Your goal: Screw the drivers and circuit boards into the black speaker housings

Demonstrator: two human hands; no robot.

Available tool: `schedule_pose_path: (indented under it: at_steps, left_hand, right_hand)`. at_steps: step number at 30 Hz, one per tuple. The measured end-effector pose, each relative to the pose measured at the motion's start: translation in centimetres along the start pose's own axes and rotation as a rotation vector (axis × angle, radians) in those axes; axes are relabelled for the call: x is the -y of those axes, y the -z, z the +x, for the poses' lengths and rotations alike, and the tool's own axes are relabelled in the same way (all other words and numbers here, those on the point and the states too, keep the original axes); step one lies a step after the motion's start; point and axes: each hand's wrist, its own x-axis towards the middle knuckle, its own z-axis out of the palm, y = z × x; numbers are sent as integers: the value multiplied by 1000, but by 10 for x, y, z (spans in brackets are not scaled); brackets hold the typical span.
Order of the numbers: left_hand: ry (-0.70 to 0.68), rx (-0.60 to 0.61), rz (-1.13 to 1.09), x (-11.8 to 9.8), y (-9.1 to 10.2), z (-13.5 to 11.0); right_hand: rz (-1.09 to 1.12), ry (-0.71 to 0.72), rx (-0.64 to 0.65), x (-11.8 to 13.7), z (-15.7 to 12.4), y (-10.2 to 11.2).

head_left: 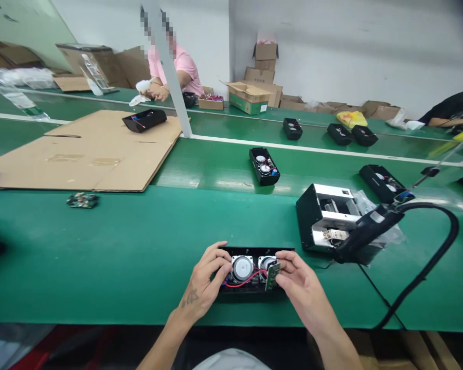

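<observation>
A black open speaker housing (250, 252) lies on the green bench near the front edge, with two round silver speaker drivers (242, 268) and red and blue wires inside. My left hand (204, 282) grips the housing's left end, fingers curled into it. My right hand (297, 280) pinches a small green circuit board (272, 276) upright at the housing's right side, beside the right driver.
A black hot-air tool (364, 231) with a thick cable rests in a metal stand (324, 216) to the right. More open housings (264, 165) sit on the conveyor. A loose circuit board (82, 200) and cardboard sheets (85, 149) lie left. Two people work at the far side.
</observation>
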Motion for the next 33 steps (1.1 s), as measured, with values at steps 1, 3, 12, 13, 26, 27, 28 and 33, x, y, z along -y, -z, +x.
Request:
schedule_pose_path:
  at_steps: [1, 3, 12, 13, 26, 27, 28, 33]
  left_hand:
    - [-18, -14, -9, -1, 2, 0]
    - [-73, -16, 2, -5, 8, -2]
    - [-326, 293, 349, -21, 21, -2]
    - [-313, 305, 336, -21, 20, -2]
    - [-275, 163, 394, -27, 0, 3]
    - [-270, 230, 414, -31, 3, 2]
    - [-262, 292, 430, -34, 5, 1]
    - [-297, 367, 501, -20, 1, -5]
  right_hand:
    - [-77, 39, 2, 5, 5, -2]
    - [-293, 179, 32, 14, 12, -9]
    - [-1133, 539, 361, 22, 7, -29]
    - [-1115, 528, 345, 22, 7, -27]
    - [-1296, 587, 328, 6, 3, -42]
    - [-1348, 576, 335, 6, 2, -45]
    - [-1381, 560, 349, 7, 0, -46]
    - [-1334, 485, 365, 9, -14, -46]
